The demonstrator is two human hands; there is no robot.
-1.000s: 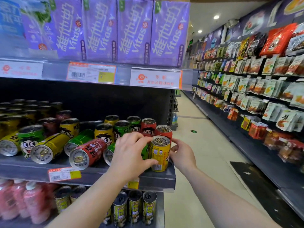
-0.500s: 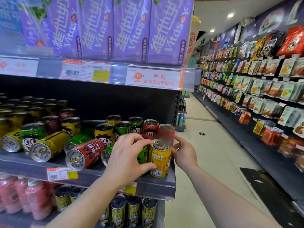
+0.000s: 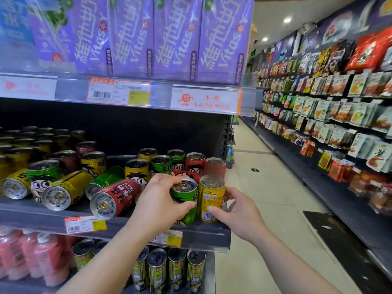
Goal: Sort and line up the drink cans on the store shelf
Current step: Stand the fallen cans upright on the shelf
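My left hand point(image 3: 161, 200) grips a green can point(image 3: 185, 198) that stands tilted at the front right of the dark shelf point(image 3: 203, 232). Right beside it stands an upright yellow can point(image 3: 211, 198), with my right hand point(image 3: 239, 213) holding its right side and lower front. Behind them stand upright red point(image 3: 195, 163), green point(image 3: 160, 166) and yellow point(image 3: 136, 171) cans with cartoon faces. To the left, a red can point(image 3: 115, 197), a green can point(image 3: 106, 180) and a yellow can point(image 3: 66, 189) lie on their sides.
Purple drink cartons point(image 3: 176, 37) fill the shelf above, with price labels point(image 3: 119, 93) along its edge. Below are tall yellow-green cans point(image 3: 176, 270) and pink bottles point(image 3: 25, 257). An aisle floor point(image 3: 265, 198) runs to the right, bordered by racks of snack bags point(image 3: 339, 107).
My left hand has stood the green can nearly upright next to the yellow can. My right hand has slid down onto the yellow can's side.
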